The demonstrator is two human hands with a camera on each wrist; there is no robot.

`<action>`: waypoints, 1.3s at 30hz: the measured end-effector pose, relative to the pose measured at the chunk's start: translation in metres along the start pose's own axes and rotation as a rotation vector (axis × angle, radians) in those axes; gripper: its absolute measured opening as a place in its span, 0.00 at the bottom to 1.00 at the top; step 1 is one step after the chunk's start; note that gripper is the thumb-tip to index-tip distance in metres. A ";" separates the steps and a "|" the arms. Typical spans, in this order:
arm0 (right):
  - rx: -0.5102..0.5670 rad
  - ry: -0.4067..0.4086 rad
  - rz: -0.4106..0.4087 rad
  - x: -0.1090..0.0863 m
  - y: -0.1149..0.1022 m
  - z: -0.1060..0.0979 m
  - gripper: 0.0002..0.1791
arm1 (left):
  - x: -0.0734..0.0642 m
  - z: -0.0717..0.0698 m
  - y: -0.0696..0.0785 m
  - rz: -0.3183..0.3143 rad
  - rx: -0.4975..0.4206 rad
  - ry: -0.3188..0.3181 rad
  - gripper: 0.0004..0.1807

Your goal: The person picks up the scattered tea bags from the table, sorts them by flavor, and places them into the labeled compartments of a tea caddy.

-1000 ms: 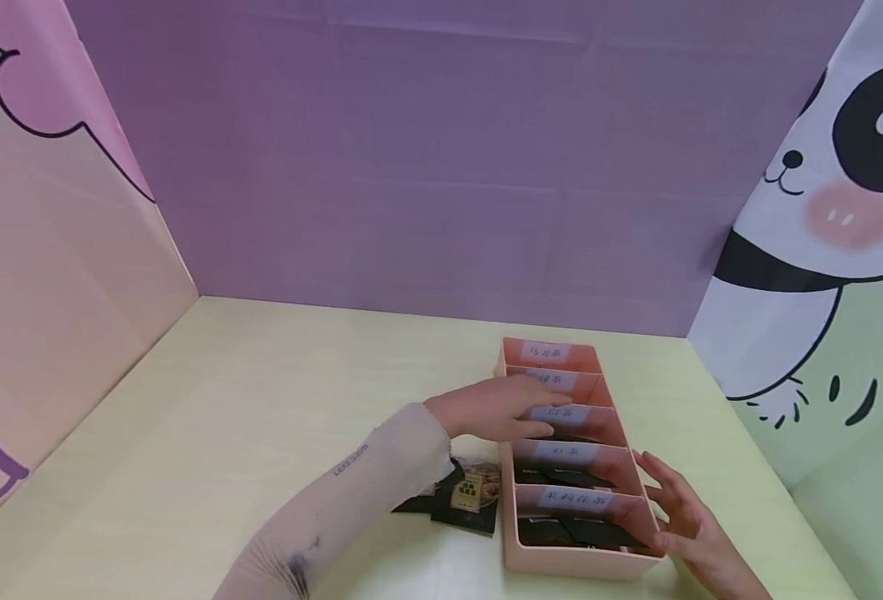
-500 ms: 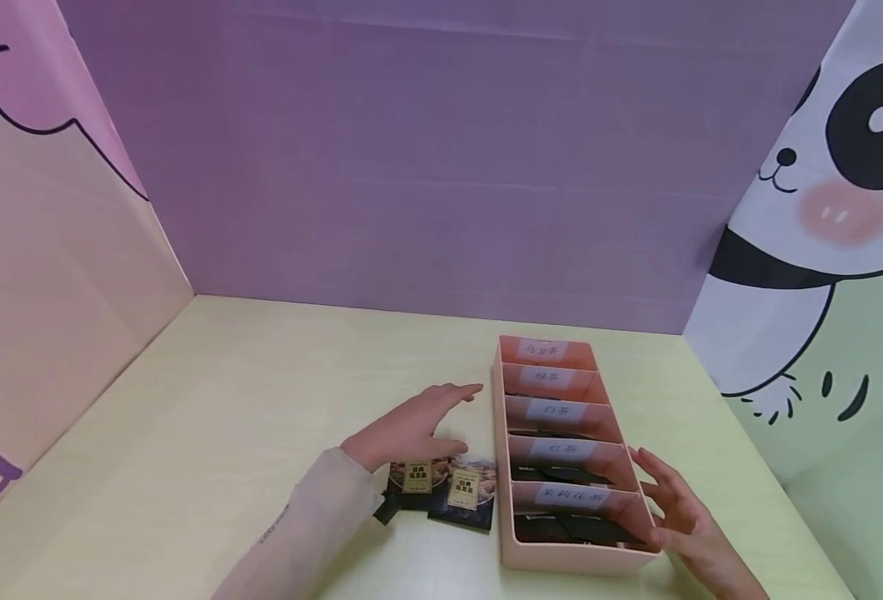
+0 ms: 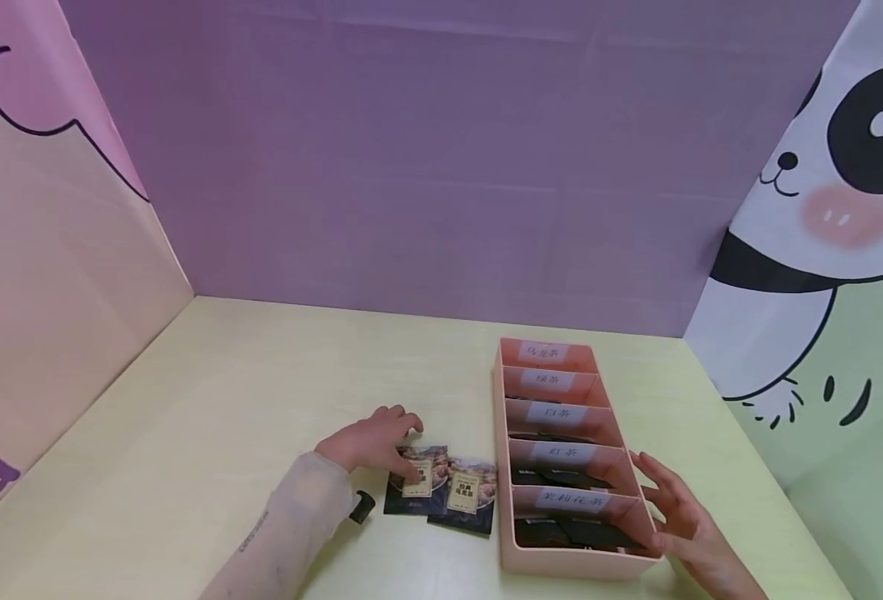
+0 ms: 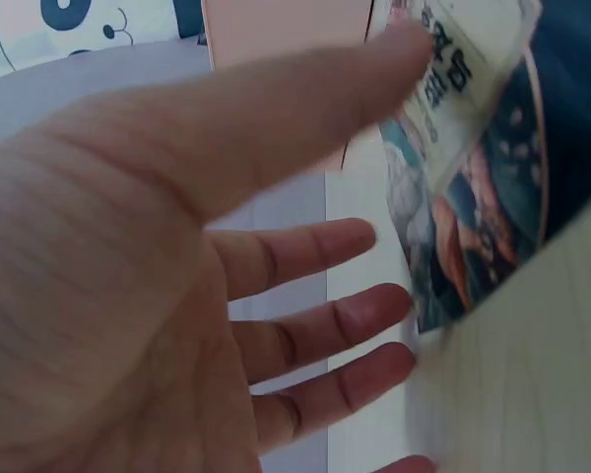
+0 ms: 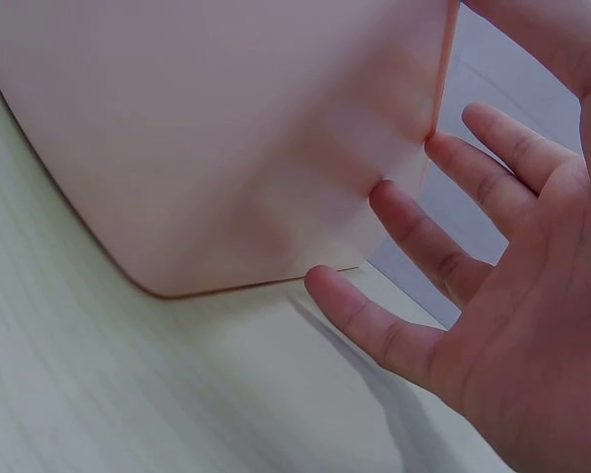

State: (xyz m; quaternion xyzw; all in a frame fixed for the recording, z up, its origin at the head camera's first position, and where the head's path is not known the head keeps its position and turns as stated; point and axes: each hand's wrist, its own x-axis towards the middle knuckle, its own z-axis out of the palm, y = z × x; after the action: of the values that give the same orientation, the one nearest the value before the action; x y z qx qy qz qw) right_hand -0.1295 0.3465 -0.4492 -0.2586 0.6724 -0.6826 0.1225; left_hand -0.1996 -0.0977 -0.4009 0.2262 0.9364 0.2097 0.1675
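Two dark tea sachets lie side by side on the table, left of a pink divided box (image 3: 498,467). My left hand (image 3: 370,440) is at the left tea sachet (image 3: 430,500), the thumb over its pale label and the other fingers spread along its far edge. In the left wrist view that sachet (image 4: 512,168) fills the upper right, beyond the thumb. The right tea sachet (image 3: 466,515) is overlapped slightly by the left one. Against the right side of the box, near its front corner, my right hand (image 3: 685,521) rests its fingertips; the right wrist view shows the fingers loosely spread on the box wall (image 5: 227,128).
Handwritten paper labels (image 3: 572,500) mark the box's compartments. Black sachets (image 3: 580,533) lie in the nearer ones. A small black piece (image 3: 362,507) sits at the left sleeve's cuff. A purple wall (image 3: 441,167) closes off the back, with printed panels on both sides.
My left hand has moved from over the box back leftward and down to the left tea sachet, uncovering the compartments. The right hand stays at the box's side.
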 end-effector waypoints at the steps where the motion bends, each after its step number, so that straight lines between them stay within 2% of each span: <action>1: 0.000 -0.001 0.001 0.000 0.000 0.000 0.37 | 0.000 0.002 0.000 -0.002 0.009 -0.002 0.31; 7: -0.005 0.008 0.013 -0.002 0.000 0.002 0.37 | 0.002 0.009 0.000 0.025 0.068 -0.042 0.33; 12: -0.018 0.017 0.027 -0.001 -0.002 0.003 0.38 | 0.006 0.006 -0.001 0.077 -0.016 -0.061 0.29; 16: -0.013 0.020 0.037 -0.001 -0.004 0.003 0.38 | 0.007 0.004 -0.004 0.090 -0.090 -0.053 0.22; 19: -0.011 0.021 0.037 0.000 -0.004 0.003 0.38 | 0.007 0.002 -0.009 0.086 -0.103 -0.034 0.16; 24: -0.017 0.040 0.059 0.000 -0.006 0.002 0.38 | 0.008 -0.002 -0.019 0.154 -0.125 -0.011 0.10; 30: -0.026 0.046 0.055 0.000 -0.007 0.002 0.39 | 0.010 -0.006 -0.024 0.163 -0.227 -0.004 0.12; 36: -0.008 0.031 0.031 0.001 -0.005 0.002 0.39 | 0.009 -0.009 -0.036 0.126 -0.400 0.016 0.18; 39: 0.005 0.027 0.016 0.001 -0.003 0.002 0.38 | 0.007 -0.015 -0.043 0.141 -0.484 0.038 0.18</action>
State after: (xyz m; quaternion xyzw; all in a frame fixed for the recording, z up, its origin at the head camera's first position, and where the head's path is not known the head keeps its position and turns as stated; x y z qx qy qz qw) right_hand -0.1286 0.3447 -0.4464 -0.2437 0.6744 -0.6866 0.1198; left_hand -0.2269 -0.1336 -0.4100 0.2404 0.8439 0.4430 0.1839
